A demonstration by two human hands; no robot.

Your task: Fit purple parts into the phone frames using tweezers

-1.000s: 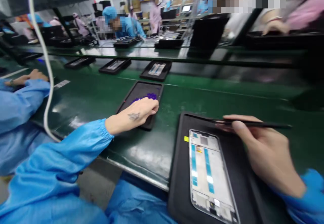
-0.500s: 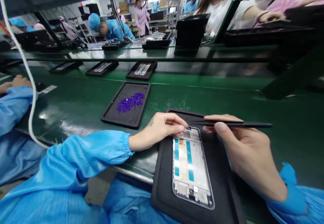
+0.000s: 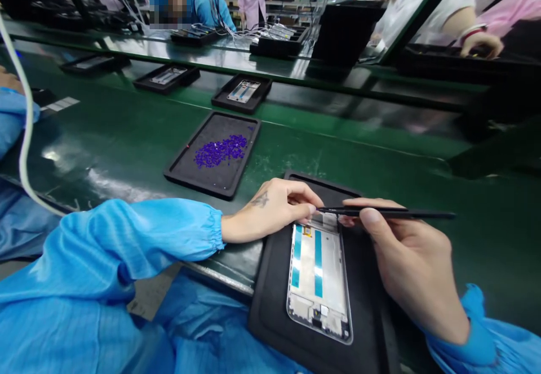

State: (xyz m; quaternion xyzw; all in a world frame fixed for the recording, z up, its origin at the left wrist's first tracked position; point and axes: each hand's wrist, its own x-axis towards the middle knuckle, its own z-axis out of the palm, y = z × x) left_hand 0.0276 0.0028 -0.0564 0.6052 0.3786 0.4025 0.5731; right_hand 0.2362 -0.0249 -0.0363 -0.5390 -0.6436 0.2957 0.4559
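A phone frame [image 3: 318, 275] with blue strips lies in a black tray [image 3: 270, 301] at the near edge of the green belt. My left hand [image 3: 274, 208] is pinched, fingertips together at the frame's top end; whatever it holds is too small to name. My right hand [image 3: 406, 261] grips black tweezers [image 3: 389, 213], whose tip meets my left fingertips above the frame's top edge. Left of it, farther back, a second black tray [image 3: 177, 174] carries a pile of small purple parts [image 3: 220, 150].
More black trays with phone frames [image 3: 242, 92] sit farther along the green conveyor [image 3: 127, 132]. A white cable [image 3: 21, 137] hangs at the left beside a neighbour's blue sleeve [image 3: 12, 120]. Other workers stand behind a raised shelf [image 3: 253, 64] across the belt.
My left hand left the purple-parts tray and came to the top of the phone frame, pinched. The tweezers' tip now touches its fingertips. The view dropped closer to the frame.
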